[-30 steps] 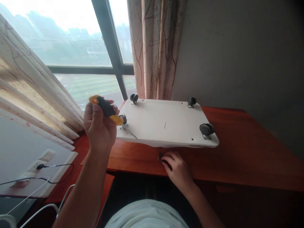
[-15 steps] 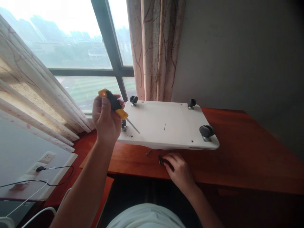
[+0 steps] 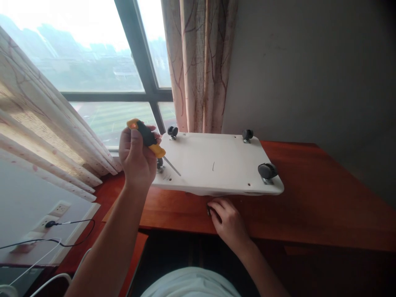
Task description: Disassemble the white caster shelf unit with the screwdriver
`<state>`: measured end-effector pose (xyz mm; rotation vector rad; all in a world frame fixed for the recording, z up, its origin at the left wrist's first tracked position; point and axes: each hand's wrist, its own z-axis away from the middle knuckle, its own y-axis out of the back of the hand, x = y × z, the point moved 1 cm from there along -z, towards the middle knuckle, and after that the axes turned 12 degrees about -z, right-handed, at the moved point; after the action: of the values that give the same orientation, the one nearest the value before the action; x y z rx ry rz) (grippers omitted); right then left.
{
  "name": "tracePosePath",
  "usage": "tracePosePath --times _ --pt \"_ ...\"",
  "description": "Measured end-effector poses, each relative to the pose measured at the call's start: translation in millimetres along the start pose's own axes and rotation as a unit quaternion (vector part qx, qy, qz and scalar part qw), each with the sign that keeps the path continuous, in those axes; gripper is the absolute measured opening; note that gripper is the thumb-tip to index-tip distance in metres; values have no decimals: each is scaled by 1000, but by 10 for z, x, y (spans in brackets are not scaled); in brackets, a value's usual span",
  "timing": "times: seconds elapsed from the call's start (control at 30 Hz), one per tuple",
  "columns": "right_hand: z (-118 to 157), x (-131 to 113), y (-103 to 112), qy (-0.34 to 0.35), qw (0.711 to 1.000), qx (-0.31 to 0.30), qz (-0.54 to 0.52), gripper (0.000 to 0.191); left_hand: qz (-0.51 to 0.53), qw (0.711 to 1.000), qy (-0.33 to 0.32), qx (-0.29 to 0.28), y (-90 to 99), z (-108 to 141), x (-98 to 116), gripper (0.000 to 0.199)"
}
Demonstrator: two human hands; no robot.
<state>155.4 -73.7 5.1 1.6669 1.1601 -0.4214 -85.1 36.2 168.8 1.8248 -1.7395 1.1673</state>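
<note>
My left hand (image 3: 137,154) is wrapped round the yellow and black handle of a screwdriver (image 3: 145,134). Its thin metal shaft slants down to the right, in front of a white board (image 3: 201,161). Close to the table's front edge, my right hand (image 3: 227,218) pinches small dark metal pieces (image 3: 208,210) that look like screws; the fingers partly hide them. On the board's upper face stand black casters, among them one at the front right (image 3: 267,170) and one at the back right (image 3: 247,135). The front left caster is partly behind my left hand.
The board rests on a reddish-brown wooden table (image 3: 312,198). Behind it are a window (image 3: 102,57), patterned curtains (image 3: 198,62) and a grey wall. At lower left, a black plug (image 3: 50,224) with its cable sits in a wall socket, near white cables.
The loose screw that lay on the table left of my right hand no longer shows there. My right hand's fingers have closed in a little. The left hand keeps its hold.
</note>
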Motion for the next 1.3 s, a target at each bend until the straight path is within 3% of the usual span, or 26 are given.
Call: tracePosePath --times 0.23,0.53,0.7,1.03,1.3 --pt "66 -9 -30 7 999 -44 -10 28 6 999 4 35 -9 -47 15 23" --pt "-53 -51 -281 42 999 -21 -27 25 18 999 -4 39 -64 -79 -40 30" --pt "-32 -46 -201 30 999 7 -43 26 -1 999 -37 20 -142 -291 -120 27" --pt "111 417 320 -13 985 170 -6 23 -136 974 -150 -106 -421 -1246 -771 22" --pt "156 427 326 -25 984 178 -6 22 -217 955 -152 -132 -421 -1516 -1233 27"
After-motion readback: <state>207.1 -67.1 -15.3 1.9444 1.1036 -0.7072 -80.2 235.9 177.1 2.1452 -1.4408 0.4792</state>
